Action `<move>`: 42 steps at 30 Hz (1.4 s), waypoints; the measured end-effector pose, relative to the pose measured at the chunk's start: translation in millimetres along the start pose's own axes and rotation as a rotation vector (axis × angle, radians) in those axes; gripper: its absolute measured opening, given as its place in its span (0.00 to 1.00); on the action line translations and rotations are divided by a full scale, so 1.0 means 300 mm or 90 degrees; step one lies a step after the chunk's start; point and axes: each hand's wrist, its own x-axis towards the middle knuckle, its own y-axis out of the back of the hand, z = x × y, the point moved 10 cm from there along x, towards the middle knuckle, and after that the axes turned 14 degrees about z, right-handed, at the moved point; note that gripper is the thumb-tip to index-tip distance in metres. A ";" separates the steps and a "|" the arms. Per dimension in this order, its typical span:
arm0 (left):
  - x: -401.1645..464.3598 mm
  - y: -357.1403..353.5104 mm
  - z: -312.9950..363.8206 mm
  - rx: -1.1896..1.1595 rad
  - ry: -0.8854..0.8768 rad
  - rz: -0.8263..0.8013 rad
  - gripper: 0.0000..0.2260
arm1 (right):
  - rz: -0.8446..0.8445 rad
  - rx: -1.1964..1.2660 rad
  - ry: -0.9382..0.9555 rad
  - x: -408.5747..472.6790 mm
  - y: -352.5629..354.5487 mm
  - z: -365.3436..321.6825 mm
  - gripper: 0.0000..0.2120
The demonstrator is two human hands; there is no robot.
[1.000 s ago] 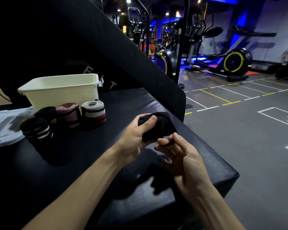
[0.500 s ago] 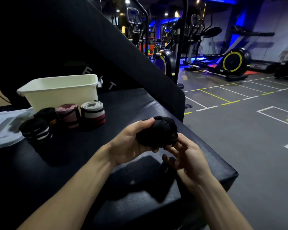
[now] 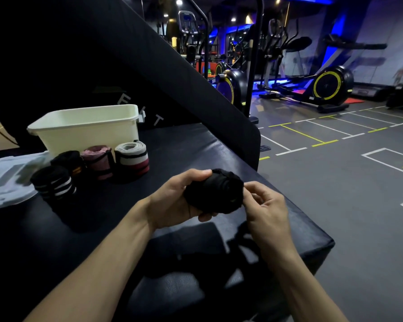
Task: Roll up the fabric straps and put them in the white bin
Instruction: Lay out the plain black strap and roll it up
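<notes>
Facing the white bin point(image 3: 89, 133), contents hidden; four rolled straps point(image 3: 91, 166) outside.

Your left hand point(image 3: 172, 201) grips a plain black strap roll point(image 3: 215, 191). On the black table point(image 3: 184, 147) you have a cream-white bin point(image 3: 86, 131), and in front of it a grey roll with black, white and dark red bands point(image 3: 132, 158), a pink roll point(image 3: 97, 160), a black roll with an orange mark point(image 3: 68, 161) and a black roll with white stripes point(image 3: 52, 182). Your grey floor point(image 3: 335, 182) carries white and yellow lines.
</notes>
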 end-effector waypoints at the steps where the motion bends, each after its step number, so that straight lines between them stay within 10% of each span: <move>1: -0.002 -0.011 -0.010 0.005 0.011 -0.017 0.20 | -0.017 0.026 -0.026 0.000 -0.011 0.010 0.12; 8: -0.026 -0.048 -0.049 0.031 0.060 -0.095 0.18 | -0.055 0.130 -0.220 -0.037 -0.066 0.054 0.28; 16: -0.008 -0.014 -0.088 0.092 0.090 -0.053 0.14 | -0.071 0.084 -0.138 -0.007 -0.050 0.026 0.14; 23: 0.003 0.026 -0.023 -0.017 0.032 0.024 0.12 | -0.184 0.223 -0.484 -0.080 -0.124 0.126 0.14; 32: 0.040 0.158 0.023 0.039 -0.058 0.222 0.15 | -0.076 0.188 -0.318 -0.041 -0.060 0.107 0.05; 42: 0.012 0.137 0.120 0.256 -0.286 0.182 0.31 | -0.095 0.209 -0.314 -0.058 -0.084 0.096 0.22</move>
